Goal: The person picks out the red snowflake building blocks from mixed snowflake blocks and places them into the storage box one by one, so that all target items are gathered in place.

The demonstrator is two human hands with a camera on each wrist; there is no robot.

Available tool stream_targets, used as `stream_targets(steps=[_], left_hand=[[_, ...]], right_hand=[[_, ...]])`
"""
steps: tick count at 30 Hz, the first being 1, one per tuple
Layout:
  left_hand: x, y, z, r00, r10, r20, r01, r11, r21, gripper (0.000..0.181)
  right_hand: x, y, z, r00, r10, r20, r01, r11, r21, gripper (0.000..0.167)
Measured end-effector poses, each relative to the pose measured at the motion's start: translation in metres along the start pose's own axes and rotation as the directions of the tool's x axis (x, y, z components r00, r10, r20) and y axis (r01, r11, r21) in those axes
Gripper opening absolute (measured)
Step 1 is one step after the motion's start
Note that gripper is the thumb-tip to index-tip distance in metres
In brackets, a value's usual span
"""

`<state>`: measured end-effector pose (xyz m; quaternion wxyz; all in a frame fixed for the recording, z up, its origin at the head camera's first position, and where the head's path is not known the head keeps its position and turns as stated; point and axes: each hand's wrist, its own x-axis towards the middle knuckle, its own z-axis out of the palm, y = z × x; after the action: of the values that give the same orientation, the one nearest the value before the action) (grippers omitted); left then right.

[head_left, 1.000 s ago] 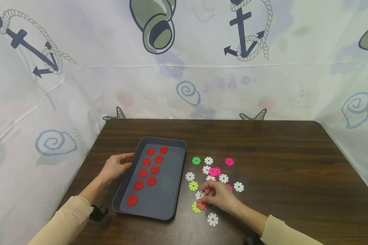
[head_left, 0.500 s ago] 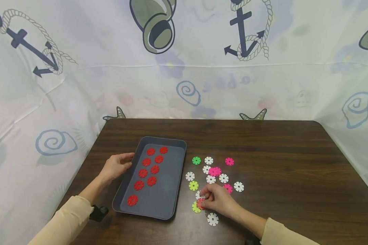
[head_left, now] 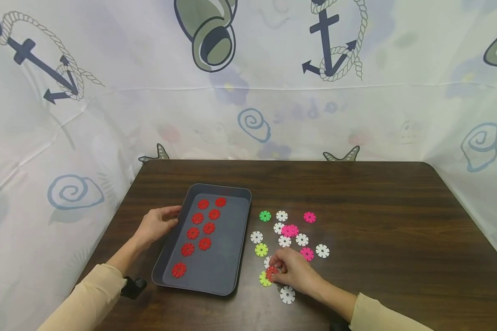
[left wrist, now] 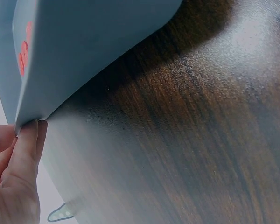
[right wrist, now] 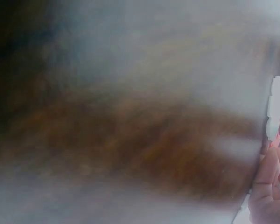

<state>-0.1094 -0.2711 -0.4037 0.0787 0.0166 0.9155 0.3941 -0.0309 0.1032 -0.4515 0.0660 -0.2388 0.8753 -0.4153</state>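
Observation:
Several red notched discs (head_left: 205,243) lie in two rows inside a dark grey tray (head_left: 219,280). My left hand (head_left: 155,225) touches the tray's outer left side with its fingertips; the left wrist view shows these fingers (left wrist: 25,149) against the edge. Over the loose discs, my right hand (head_left: 296,271) pinches a red disc (head_left: 271,274) between thumb and fingers. That disc overlaps a yellow-green disc (head_left: 264,279); contact between them is unclear. A white disc (head_left: 267,262) is partly hidden by the fingers. The right wrist view catches only fingertips and a white disc (right wrist: 274,109) at its edge.
Right of the tray, white (head_left: 322,251), pink (head_left: 309,217), yellow-green (head_left: 261,249) and green discs (head_left: 265,216) are scattered on the dark wooden table (head_left: 377,220). A patterned white cloth (head_left: 182,119) hangs behind the table's far edge.
My right hand has shifted slightly, staying near the same spot with the red disc between its fingers. A white disc and a pink disc beyond it show more fully. The left hand has stayed put.

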Motion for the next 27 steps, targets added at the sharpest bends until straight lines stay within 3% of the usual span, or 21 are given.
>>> stream_targets(steps=[27], left_hand=[[0.0004, 0.0011, -0.0004, 1.0, -0.005, -0.001, 0.005, 1.0, 0.009, 0.042]], right_hand=[[-0.0007, -0.0009, 0.0021, 1.0, -0.001, -0.011, 0.001, 1.0, -0.029, 0.023]])
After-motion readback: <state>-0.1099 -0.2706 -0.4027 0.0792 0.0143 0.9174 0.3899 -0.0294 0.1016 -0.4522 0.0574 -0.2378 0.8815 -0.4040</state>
